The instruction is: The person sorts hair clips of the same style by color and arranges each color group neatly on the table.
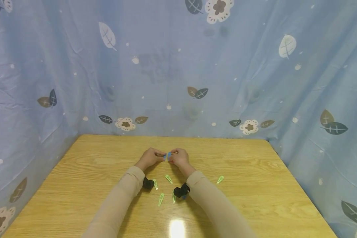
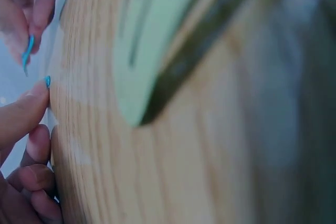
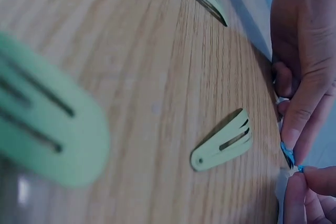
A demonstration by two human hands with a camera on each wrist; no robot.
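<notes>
Near the far middle of the table (image 1: 241,158) both hands meet, a narrow gap between their fingertips. My left hand (image 1: 150,157) pinches a small blue piece (image 1: 165,157) between thumb and finger. A second blue piece (image 1: 169,156), thin and slightly curved in the left wrist view, is pinched by my right hand (image 1: 179,157). The fingers hide most of both pieces, so I cannot tell their kind. Closest to the hands lies a light green snap hair clip (image 1: 169,179); the right wrist view shows this clip's slotted, tapered shape.
More green snap clips lie nearer me: one (image 1: 155,184) by the left wrist camera, one (image 1: 161,199) between the arms, one (image 1: 174,197) partly under the right wrist camera (image 1: 181,190). Another clip (image 1: 220,179) sits right of the right arm. A patterned blue curtain (image 1: 172,66) surrounds the table.
</notes>
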